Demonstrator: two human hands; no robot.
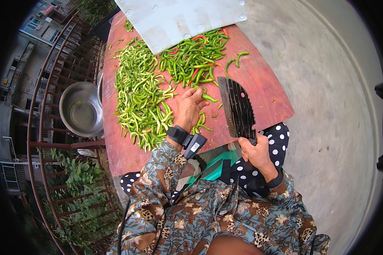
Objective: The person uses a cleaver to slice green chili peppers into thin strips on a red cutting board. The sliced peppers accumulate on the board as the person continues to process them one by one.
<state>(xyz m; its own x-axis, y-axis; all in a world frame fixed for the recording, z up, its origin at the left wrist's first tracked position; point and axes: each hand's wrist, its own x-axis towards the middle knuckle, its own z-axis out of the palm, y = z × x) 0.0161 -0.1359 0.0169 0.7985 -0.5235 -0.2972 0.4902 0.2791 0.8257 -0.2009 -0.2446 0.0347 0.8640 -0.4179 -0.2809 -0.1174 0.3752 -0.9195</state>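
Note:
My left hand point(190, 106) pinches a green chili pepper point(209, 97) between thumb and fingers, just above the red wooden board point(258, 79). In my right hand point(254, 150) is the handle of a cleaver point(236, 108) with a dark, scalloped spine, its broad blade pointing away from me over the board. Beyond my left hand lies a pile of whole green chilies point(191, 60) with a few red ones among them. A larger heap of chilies that look slit or cut point(140, 92) spreads along the left side. Several chili pieces lie beside my left wrist.
A pale plastic sheet or board point(185, 19) covers the far part of the whole chilies. A metal basin point(81, 108) stands left of the board, by a rusty metal railing point(48, 95). Two loose chilies point(237, 59) lie at the right. Concrete floor point(319, 127) extends to the right.

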